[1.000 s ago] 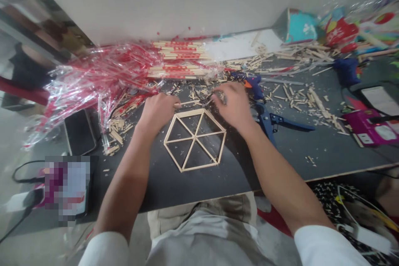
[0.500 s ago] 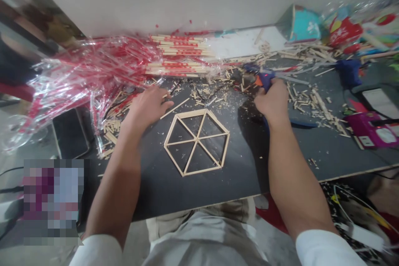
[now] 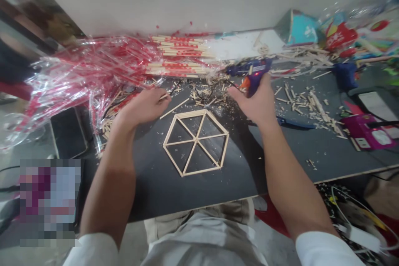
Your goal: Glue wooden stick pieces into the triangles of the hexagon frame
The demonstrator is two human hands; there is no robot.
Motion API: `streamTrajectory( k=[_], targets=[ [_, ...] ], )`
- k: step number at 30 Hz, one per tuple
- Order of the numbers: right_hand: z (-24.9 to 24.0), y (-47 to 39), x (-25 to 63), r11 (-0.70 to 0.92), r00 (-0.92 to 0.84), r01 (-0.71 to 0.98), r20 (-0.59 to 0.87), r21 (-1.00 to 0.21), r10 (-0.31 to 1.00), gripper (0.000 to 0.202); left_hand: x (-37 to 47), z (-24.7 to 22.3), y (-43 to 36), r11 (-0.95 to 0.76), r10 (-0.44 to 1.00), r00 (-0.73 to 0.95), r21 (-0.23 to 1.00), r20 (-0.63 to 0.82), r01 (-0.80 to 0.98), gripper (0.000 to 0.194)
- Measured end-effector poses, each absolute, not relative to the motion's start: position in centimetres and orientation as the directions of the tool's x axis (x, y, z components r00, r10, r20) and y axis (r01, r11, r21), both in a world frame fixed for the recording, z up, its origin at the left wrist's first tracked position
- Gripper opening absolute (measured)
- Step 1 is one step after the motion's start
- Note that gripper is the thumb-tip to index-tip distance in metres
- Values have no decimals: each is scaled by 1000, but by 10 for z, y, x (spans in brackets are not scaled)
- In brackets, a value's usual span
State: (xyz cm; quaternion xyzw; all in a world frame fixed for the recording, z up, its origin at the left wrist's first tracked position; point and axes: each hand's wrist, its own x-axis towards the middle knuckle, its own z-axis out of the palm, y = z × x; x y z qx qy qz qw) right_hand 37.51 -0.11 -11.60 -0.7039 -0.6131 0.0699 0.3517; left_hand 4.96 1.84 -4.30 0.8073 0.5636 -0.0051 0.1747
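Observation:
My right hand (image 3: 257, 102) is at the handle of a blue glue gun (image 3: 257, 70) with an orange trigger and a small red light. Its thumb stands away from the handle, and the other fingers are mostly hidden behind it. My left hand (image 3: 145, 106) is closed, with a short piece of wooden stick (image 3: 163, 97) showing at its fingertips. Below and between the hands lies a flat hexagonal frame of wooden sticks (image 3: 196, 139) with spokes meeting at the centre. One loose wooden stick (image 3: 174, 108) lies between my left hand and the frame.
Red-printed plastic wrappers (image 3: 93, 62) pile up at the left, beside wrapped chopsticks (image 3: 183, 52). Cut stick pieces (image 3: 318, 106) litter the dark table (image 3: 237, 183). Blue-handled pliers (image 3: 296, 124) lie right of my forearm. A phone (image 3: 69, 133) and a purple box (image 3: 368, 132) lie at the sides.
My right hand and the glue gun have moved left, and the thumb has spread from the handle. My left hand has shifted slightly, its fingers more closed. The hexagonal frame stays in place.

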Motion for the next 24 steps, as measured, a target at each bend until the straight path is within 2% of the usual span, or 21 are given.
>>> streamTrajectory(
  k=[2, 5, 9, 12, 15, 19, 24],
  targets=[
    [-111, -5, 365, 15, 183, 844, 313, -536, 932, 45, 48, -37, 17, -315, 871, 383, 249, -306, 916, 39],
    [-112, -7, 351, 72, 78, 877, 289, -476, 954, 27, 48, -31, 14, -334, 860, 389, 211, -330, 919, 41],
    [-121, -11, 334, 232, -80, 874, 345, -426, 935, 23, 50, -35, 15, -384, 827, 444, 229, -346, 894, 33],
    [-127, -14, 325, 317, -155, 850, 376, -421, 914, 21, 51, -42, 17, -422, 817, 475, 222, -327, 879, 38],
    [-129, -15, 322, 334, -169, 835, 375, -437, 911, 18, 51, -44, 17, -445, 832, 490, 213, -260, 870, 40],
    [-129, -13, 325, 329, -154, 841, 393, -429, 907, 19, 54, -38, 13, -438, 844, 497, 278, -201, 855, 41],
    [-126, -7, 337, 236, -56, 867, 386, -438, 921, 25, 60, -30, 10, -414, 857, 488, 343, -164, 843, 39]
  ],
)
